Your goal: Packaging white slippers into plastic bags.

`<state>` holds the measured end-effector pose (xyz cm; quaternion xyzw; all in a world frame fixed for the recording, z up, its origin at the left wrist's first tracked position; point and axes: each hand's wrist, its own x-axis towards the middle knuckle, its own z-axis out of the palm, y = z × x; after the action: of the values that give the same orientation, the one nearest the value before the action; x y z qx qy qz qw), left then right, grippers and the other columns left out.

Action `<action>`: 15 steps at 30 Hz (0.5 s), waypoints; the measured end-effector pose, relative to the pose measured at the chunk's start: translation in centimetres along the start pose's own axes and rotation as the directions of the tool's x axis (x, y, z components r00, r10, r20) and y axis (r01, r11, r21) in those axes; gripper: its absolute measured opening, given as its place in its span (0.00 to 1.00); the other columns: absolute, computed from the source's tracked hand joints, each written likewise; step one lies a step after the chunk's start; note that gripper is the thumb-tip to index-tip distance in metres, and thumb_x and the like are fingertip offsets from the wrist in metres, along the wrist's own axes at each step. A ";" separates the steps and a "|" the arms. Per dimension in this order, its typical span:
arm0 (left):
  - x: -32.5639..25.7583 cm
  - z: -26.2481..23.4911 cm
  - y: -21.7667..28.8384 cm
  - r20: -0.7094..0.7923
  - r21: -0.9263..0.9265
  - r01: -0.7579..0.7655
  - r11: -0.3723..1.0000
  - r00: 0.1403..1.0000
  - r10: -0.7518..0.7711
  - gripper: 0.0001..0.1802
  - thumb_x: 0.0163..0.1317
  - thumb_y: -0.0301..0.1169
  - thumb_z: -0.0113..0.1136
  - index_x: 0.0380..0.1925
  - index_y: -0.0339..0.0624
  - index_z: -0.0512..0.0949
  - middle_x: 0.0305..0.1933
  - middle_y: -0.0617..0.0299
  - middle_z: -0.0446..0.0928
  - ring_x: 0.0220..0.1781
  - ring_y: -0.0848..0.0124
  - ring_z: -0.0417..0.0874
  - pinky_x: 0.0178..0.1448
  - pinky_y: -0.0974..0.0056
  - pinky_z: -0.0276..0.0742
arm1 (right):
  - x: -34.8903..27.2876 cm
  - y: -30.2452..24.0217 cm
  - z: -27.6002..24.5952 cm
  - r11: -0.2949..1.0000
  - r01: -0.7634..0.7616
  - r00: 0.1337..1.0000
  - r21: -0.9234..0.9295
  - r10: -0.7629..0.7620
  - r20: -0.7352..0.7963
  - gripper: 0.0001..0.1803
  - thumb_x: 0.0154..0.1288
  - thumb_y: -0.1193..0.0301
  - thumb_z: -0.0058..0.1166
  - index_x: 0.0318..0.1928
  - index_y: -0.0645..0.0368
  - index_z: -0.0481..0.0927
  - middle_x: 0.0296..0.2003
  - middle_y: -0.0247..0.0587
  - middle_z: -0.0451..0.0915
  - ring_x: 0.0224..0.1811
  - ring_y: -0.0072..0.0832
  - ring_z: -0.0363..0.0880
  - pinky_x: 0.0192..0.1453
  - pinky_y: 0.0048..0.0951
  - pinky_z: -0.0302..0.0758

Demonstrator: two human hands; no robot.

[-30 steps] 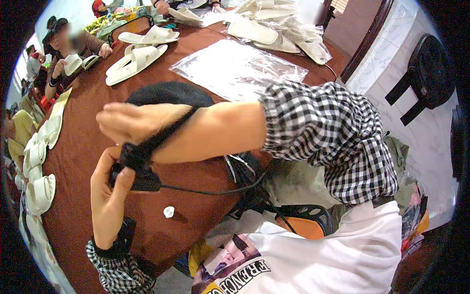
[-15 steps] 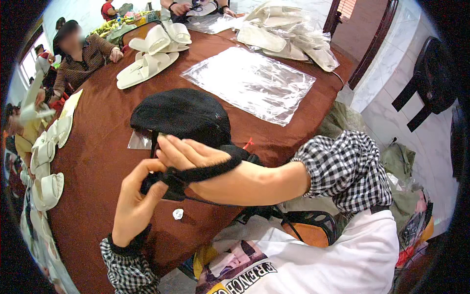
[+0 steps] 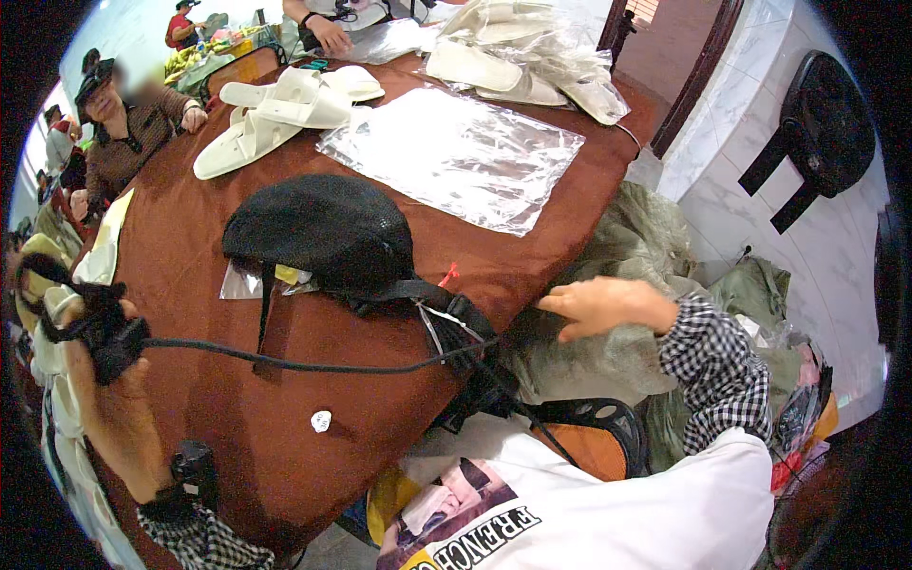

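My left hand [image 3: 100, 366] is raised at the far left, closed around a small black device [image 3: 112, 344] with looped black straps. A black cable [image 3: 285, 359] runs from it across the brown table [image 3: 190, 275] toward my chest. My right hand [image 3: 598, 306] hovers off the table's right edge with its fingers apart and nothing in it, above a grey-green cloth heap [image 3: 617, 275]. A black mesh cap [image 3: 318, 231] with black straps lies on the table between my hands.
A clear plastic sheet [image 3: 456, 157] lies beyond the cap. White slippers [image 3: 275, 114] and bagged slippers [image 3: 522, 57] sit at the far end. More slippers line the left edge. Other people sit at the far left and top. A small white bit [image 3: 321, 420] lies near me.
My right hand has let go of the strap bundle and swung right, off the table edge. My left hand has carried the black device out to the far left, drawing the cable taut.
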<state>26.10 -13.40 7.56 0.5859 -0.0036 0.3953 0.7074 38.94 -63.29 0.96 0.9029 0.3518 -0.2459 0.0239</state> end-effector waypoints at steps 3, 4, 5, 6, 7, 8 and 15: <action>0.8 -0.5 1.3 0.177 0.464 -0.284 0.839 0.958 0.227 0.29 0.73 0.38 0.52 0.66 0.31 0.63 0.63 0.46 0.72 0.63 0.56 0.76 0.56 0.64 0.82 | 3.3 0.5 4.1 0.899 -0.027 0.987 0.436 -0.044 0.152 0.43 0.64 0.54 0.61 0.69 0.69 0.60 0.58 0.62 0.73 0.58 0.40 0.77 0.60 0.37 0.75; 0.7 -0.4 1.7 0.277 0.799 -0.443 0.407 0.872 0.404 0.30 0.72 0.38 0.53 0.66 0.28 0.63 0.63 0.45 0.72 0.64 0.55 0.75 0.63 0.62 0.78 | 3.6 -0.4 4.8 0.752 -0.123 0.972 0.647 -0.042 0.233 0.41 0.64 0.58 0.61 0.69 0.68 0.60 0.64 0.59 0.68 0.60 0.40 0.74 0.64 0.34 0.72; 1.3 -2.6 2.0 0.204 0.843 -0.385 0.376 0.875 0.439 0.30 0.73 0.41 0.52 0.65 0.29 0.65 0.63 0.47 0.74 0.64 0.57 0.76 0.69 0.61 0.69 | 4.4 -1.0 7.3 0.709 0.046 0.989 0.704 -0.129 0.065 0.41 0.65 0.57 0.60 0.69 0.68 0.60 0.63 0.59 0.69 0.61 0.40 0.73 0.65 0.34 0.71; 1.3 -2.2 2.8 0.201 0.842 -0.383 0.381 0.877 0.437 0.30 0.73 0.41 0.52 0.65 0.29 0.65 0.63 0.47 0.74 0.64 0.57 0.76 0.69 0.61 0.69 | 4.9 -1.6 9.7 0.656 0.210 0.975 0.725 -0.195 -0.105 0.40 0.65 0.57 0.59 0.69 0.67 0.60 0.62 0.58 0.70 0.62 0.39 0.71 0.65 0.35 0.69; 1.3 -1.1 4.5 0.245 0.910 -0.362 0.202 0.863 0.442 0.28 0.72 0.43 0.52 0.60 0.30 0.70 0.59 0.45 0.76 0.61 0.54 0.77 0.66 0.58 0.71 | 4.7 -3.0 9.8 0.676 0.090 0.994 0.731 -0.112 -0.019 0.40 0.66 0.56 0.58 0.69 0.66 0.60 0.63 0.57 0.70 0.64 0.39 0.69 0.66 0.36 0.69; 1.3 -0.6 5.4 0.294 0.942 -0.335 0.016 0.846 0.444 0.27 0.72 0.46 0.51 0.56 0.31 0.74 0.56 0.43 0.78 0.58 0.51 0.79 0.63 0.54 0.73 | 4.8 -4.3 9.5 0.689 -0.026 0.998 0.724 -0.024 0.059 0.39 0.67 0.55 0.57 0.70 0.64 0.59 0.64 0.56 0.69 0.65 0.38 0.68 0.66 0.37 0.68; 4.2 -14.7 4.8 0.375 0.838 -0.187 -0.512 0.879 0.294 0.24 0.77 0.40 0.39 0.66 0.40 0.64 0.63 0.45 0.73 0.61 0.52 0.77 0.65 0.56 0.73 | 2.2 0.8 4.7 0.816 0.108 0.991 0.567 -0.136 0.008 0.20 0.72 0.60 0.52 0.53 0.64 0.79 0.47 0.48 0.83 0.50 0.37 0.79 0.55 0.35 0.74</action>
<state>19.53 1.14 8.93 0.8655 0.2080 0.3893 -0.2367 38.85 -63.51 -4.26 0.8389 0.3195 -0.3615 -0.2519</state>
